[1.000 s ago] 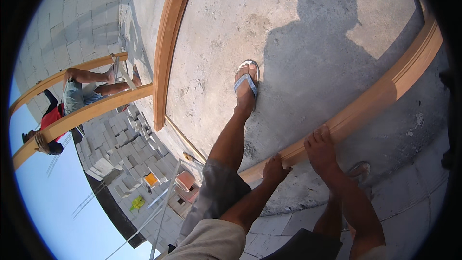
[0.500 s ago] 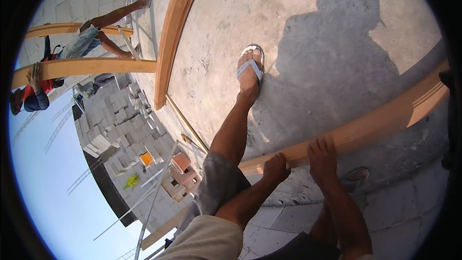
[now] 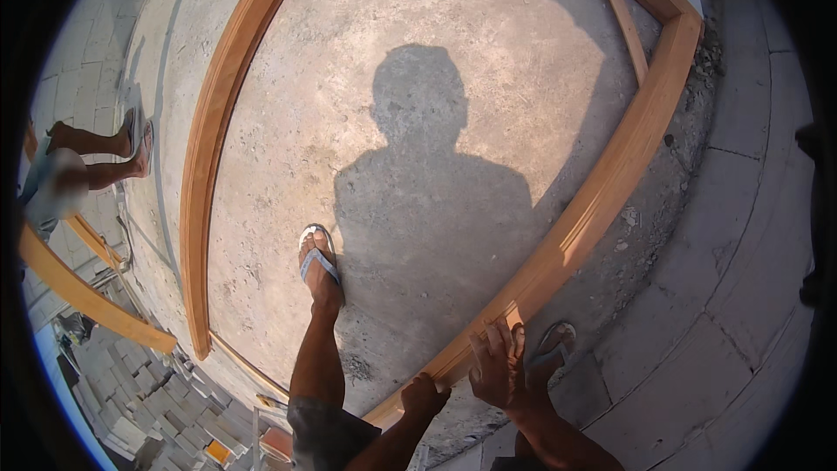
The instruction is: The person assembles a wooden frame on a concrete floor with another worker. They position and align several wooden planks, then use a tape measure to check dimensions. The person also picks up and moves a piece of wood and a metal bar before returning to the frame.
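Left hand (image 3: 425, 395) pinching timber frame rail (image 3: 606, 192) near right edge of concrete slab (image 3: 270, 235); right hand (image 3: 500, 372) spread. Wrap both for control.

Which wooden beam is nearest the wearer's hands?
The beam at right, slanting up to a corner joint: the left hand is on it, while the other beams lie farther away.
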{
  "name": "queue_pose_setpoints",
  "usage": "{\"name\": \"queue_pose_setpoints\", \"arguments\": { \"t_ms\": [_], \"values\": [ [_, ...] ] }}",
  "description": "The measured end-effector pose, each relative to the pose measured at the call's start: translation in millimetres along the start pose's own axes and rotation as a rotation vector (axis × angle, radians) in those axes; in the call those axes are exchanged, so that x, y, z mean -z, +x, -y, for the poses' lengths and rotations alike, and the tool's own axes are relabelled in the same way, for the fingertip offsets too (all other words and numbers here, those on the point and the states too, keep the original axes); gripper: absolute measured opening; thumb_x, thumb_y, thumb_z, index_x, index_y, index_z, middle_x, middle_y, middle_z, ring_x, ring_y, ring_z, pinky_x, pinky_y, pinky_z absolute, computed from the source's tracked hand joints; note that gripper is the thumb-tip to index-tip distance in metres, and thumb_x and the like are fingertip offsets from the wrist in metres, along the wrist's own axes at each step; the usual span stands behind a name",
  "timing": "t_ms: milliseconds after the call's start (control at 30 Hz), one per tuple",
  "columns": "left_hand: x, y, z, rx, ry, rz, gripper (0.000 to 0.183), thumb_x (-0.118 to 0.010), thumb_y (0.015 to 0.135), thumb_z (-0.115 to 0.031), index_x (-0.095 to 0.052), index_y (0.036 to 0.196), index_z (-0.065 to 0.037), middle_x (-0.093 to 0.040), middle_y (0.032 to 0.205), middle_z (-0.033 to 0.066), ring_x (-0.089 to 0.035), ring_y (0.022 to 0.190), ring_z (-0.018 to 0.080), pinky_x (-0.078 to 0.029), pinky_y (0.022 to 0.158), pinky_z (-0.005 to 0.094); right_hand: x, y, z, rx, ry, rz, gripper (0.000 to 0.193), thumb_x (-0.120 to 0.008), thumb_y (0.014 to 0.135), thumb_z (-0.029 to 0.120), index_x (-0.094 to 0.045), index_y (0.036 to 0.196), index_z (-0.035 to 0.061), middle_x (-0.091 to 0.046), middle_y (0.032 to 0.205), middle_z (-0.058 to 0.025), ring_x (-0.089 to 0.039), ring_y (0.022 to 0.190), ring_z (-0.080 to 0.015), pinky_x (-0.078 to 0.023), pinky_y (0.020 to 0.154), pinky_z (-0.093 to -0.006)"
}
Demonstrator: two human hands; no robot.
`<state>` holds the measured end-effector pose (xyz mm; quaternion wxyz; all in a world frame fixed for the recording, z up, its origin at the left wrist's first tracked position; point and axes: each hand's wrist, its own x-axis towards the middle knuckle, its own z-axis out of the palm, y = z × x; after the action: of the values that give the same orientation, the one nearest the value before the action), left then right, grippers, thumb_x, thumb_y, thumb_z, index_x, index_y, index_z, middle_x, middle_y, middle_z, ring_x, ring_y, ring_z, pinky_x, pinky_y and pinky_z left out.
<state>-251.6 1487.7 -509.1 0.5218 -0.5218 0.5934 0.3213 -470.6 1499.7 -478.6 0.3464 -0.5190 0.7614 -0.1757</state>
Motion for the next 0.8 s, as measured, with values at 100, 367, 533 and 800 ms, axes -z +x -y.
{"name": "queue_pose_setpoints", "arguments": {
  "t_ms": [100, 367, 533, 800],
  "values": [
    [7.5, -1.8, 0.3, -0.017, 0.040, 0.038, 0.075, -0.073, 0.072, -0.060, -0.055, 0.109, 0.003, -0.066, 0.100, 0.0190, -0.069, 0.093, 0.0332, -0.053, 0.082, 0.0450, 7.5, 14.1, -19.0, -0.429, 0.166, -0.404, 0.078, -0.074, 0.073, 0.018, -0.037, 0.140, 0.0018, -0.042, 0.137, -0.0244, -0.039, 0.130, -0.0406, -0.024, 0.110, -0.0549],
    [19.0, 14.4, 1.1, -0.111, 0.146, 0.206, 0.078, -0.069, 0.075, -0.060, -0.054, 0.116, 0.005, -0.065, 0.110, 0.0213, -0.066, 0.100, 0.0347, -0.050, 0.091, 0.0444, -3.1, 97.6, -59.4, -1.140, 1.029, -0.820, 0.074, -0.084, 0.066, 0.019, -0.044, 0.125, -0.0005, -0.061, 0.102, -0.0145, -0.063, 0.089, -0.0288, -0.051, 0.079, -0.0383],
    [9.2, 44.9, 15.7, -0.093, 0.094, 0.247, 0.074, -0.061, 0.084, -0.058, -0.055, 0.119, 0.008, -0.063, 0.114, 0.0253, -0.064, 0.105, 0.0376, -0.049, 0.093, 0.0464, 2.3, 117.6, -54.7, -1.120, 0.820, -0.817, 0.055, -0.072, 0.067, 0.004, -0.053, 0.118, -0.0031, -0.063, 0.102, -0.0132, -0.062, 0.090, -0.0237, -0.049, 0.081, -0.0350],
    [67.3, 30.8, 14.2, -0.187, -0.158, -0.011, 0.058, -0.057, 0.084, -0.029, -0.051, 0.129, 0.006, -0.061, 0.111, 0.0251, -0.061, 0.100, 0.0360, -0.048, 0.087, 0.0450, 17.1, 162.0, -40.9, -1.048, 0.849, -0.760, 0.049, -0.074, 0.067, 0.009, -0.055, 0.108, -0.0103, -0.065, 0.094, -0.0181, -0.064, 0.082, -0.0245, -0.051, 0.074, -0.0352]
  ]
}}
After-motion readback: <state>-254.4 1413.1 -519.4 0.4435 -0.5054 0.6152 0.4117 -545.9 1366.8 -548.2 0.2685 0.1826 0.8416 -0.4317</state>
